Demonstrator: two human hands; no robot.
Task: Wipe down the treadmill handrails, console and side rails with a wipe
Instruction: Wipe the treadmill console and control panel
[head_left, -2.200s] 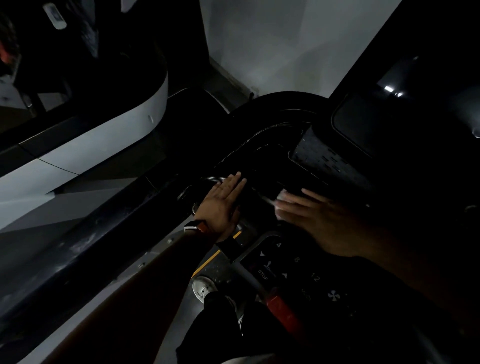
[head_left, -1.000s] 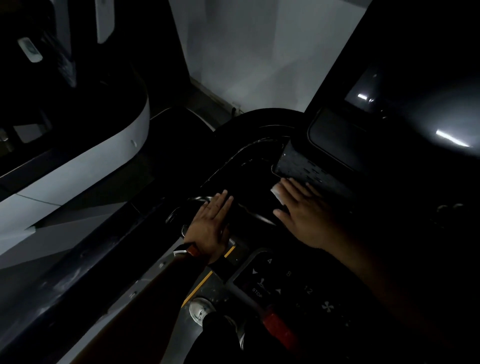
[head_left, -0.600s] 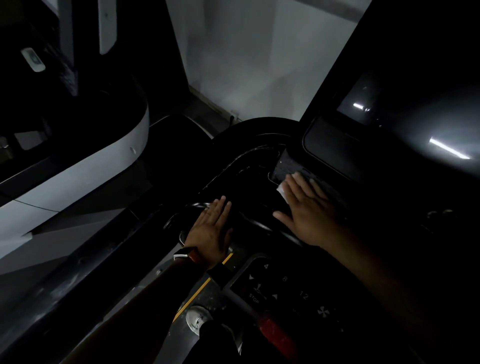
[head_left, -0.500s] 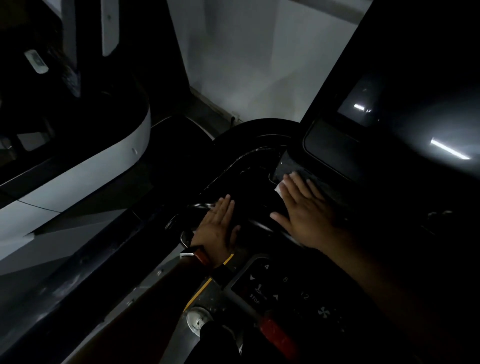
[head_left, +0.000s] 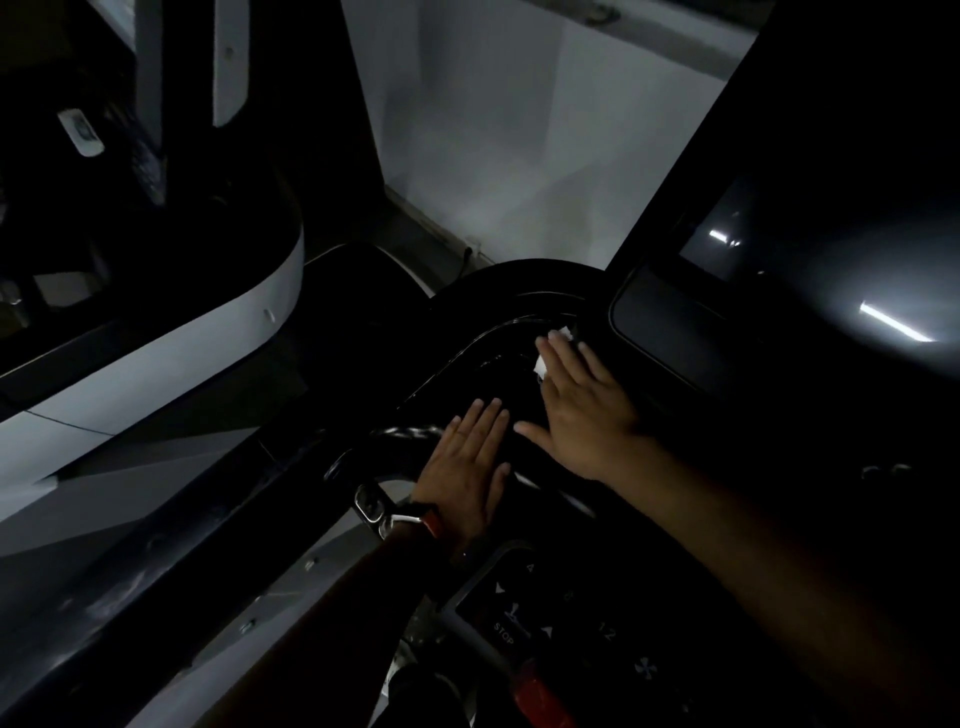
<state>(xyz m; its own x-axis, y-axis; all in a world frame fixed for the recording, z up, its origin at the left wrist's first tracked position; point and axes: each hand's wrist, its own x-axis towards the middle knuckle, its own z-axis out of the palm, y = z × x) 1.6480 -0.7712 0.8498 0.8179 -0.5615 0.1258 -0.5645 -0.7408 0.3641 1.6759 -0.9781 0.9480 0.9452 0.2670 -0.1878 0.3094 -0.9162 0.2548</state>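
Right hand (head_left: 582, 410) lies flat on the console (head_left: 654, 332), palm down. Its fingers are straight and pressed together, with the thumb stuck out to the left. The wipe (head_left: 563, 332) is pinned under the fingertips. Only white bits show, past the fingertips and at the left edge of the index finger.

The wipe sits at the far right corner of the glossy black recess (head_left: 483, 364), tight against the rounded near-left corner of the screen bezel (head_left: 639, 291). On the right the bezel edge touches the hand. On the left the recess is open up to its raised lip. On the far side, the curved console rim (head_left: 519, 275) is just beyond the wipe, then the wall (head_left: 493, 130).

Left hand (head_left: 467, 462) is flat too, fingers straight and together, thumb alongside on the right. It rests on the shiny curved handrail (head_left: 379, 441), where that meets the console. There is a watch (head_left: 431, 522) on the wrist. The right thumb tip is just beside the left fingers, apart by a narrow gap.

Near side: keypad (head_left: 524, 608) with a STOP label, and a red part (head_left: 540, 699) below it, both uncovered. On the left, a grey side strip (head_left: 270, 597) runs toward the near-left. The white shroud of the next machine (head_left: 171, 358) is well apart from it, with a dark gap between. It's too dim to make out surface detail.
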